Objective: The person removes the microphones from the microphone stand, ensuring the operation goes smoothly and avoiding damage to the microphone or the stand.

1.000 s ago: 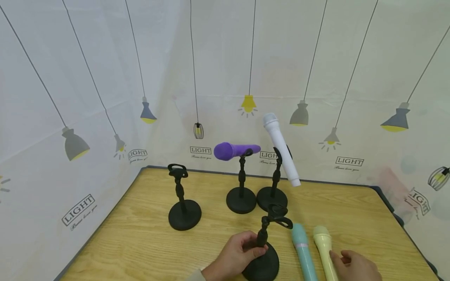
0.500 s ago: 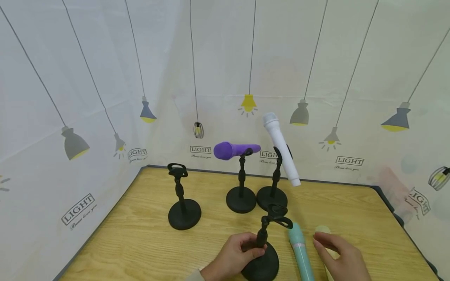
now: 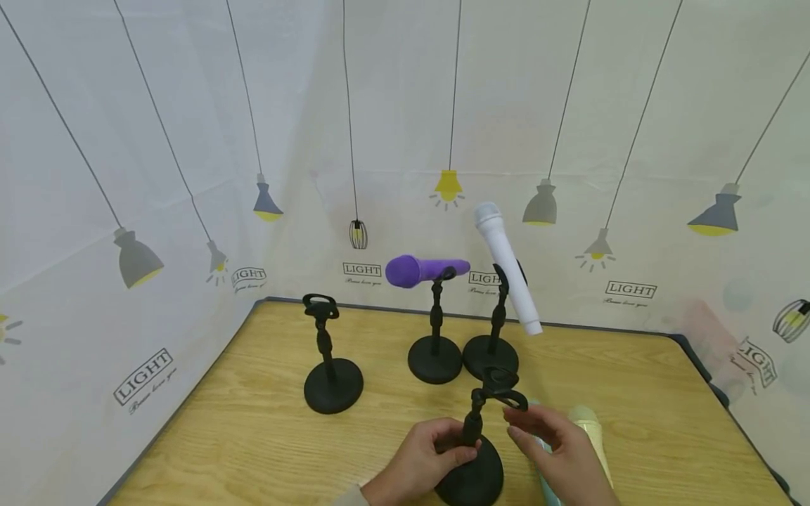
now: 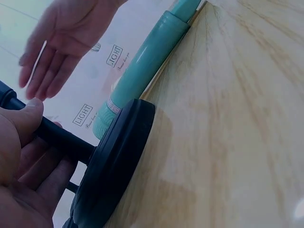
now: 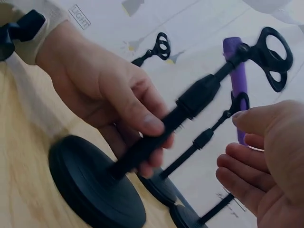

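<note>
My left hand (image 3: 422, 455) grips the pole of a black tabletop microphone stand (image 3: 479, 481), its round base on the table. In the right wrist view the thumb and fingers wrap that pole (image 5: 156, 137) below the collar. My right hand (image 3: 563, 450) is beside the stand's holder clip (image 3: 503, 385), fingers loosely bent and holding nothing. A teal microphone (image 4: 142, 66) lies on the table just right of the base, mostly covered by the right hand in the head view. Farther right lies a pale yellow microphone (image 3: 590, 425), partly hidden behind that hand.
Behind, a purple microphone (image 3: 411, 271) sits level in one stand (image 3: 435, 360), and a white microphone (image 3: 509, 270) leans in another stand (image 3: 491, 357) beside it. At the left stands a stand with a bare clip (image 3: 332, 386). Lamp-printed sheeting (image 3: 405, 105) walls the table's far and side edges.
My right hand has moved left from beside the yellow microphone, over the teal one, to the held stand's clip. My left hand keeps its grip on the stand in the same place.
</note>
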`<state>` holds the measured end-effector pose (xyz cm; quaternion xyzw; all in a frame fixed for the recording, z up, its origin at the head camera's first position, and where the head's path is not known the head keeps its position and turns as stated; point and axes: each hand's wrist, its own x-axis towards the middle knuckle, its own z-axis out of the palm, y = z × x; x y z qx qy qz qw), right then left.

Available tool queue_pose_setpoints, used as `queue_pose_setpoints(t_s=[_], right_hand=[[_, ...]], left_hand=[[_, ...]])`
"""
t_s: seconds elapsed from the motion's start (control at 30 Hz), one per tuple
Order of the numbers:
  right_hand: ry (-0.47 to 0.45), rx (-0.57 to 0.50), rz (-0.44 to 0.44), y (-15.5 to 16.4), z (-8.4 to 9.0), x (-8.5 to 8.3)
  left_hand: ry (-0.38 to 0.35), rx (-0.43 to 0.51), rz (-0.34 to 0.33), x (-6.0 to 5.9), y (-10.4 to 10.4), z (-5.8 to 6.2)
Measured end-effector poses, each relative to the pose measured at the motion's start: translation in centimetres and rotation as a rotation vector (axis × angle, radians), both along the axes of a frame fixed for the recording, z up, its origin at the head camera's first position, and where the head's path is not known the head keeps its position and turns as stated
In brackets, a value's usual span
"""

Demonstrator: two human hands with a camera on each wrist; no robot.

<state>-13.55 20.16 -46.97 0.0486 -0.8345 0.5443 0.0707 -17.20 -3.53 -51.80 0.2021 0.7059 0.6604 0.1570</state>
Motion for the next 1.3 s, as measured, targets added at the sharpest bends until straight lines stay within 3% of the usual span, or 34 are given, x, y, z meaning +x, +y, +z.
queue_pose_setpoints(t_s=[0.17, 0.4, 0.57, 0.7, 1.1, 1.3], right_hand=[[0.151, -0.091, 0.013, -2.3, -0.7, 0.1], [0.177, -0.180, -0.070, -4.6, -1.1, 0.6], [0.248, -0.199, -0.070, -5.9, -1.5, 0.9], [0.292, -0.219, -0.134, -6.9, -1.6, 0.9], [0.407, -0.124, -0.147, -7.4, -1.9, 0.8], [0.444, -0.069, -0.111, -7.3, -2.0, 0.6]], left_hand=[[0.003, -0.001, 0.003, -0.1, 0.0, -0.2], [0.031, 0.020, -0.011, 0.0, 0.2, -0.2], [0.053, 0.008, -0.013, 0.1, 0.2, -0.1], [0.076, -0.017, -0.005, 0.0, 0.3, -0.1], [0.178, -0.046, 0.029, -0.1, 0.3, -0.1], [0.185, -0.045, 0.021, -0.2, 0.3, 0.0]])
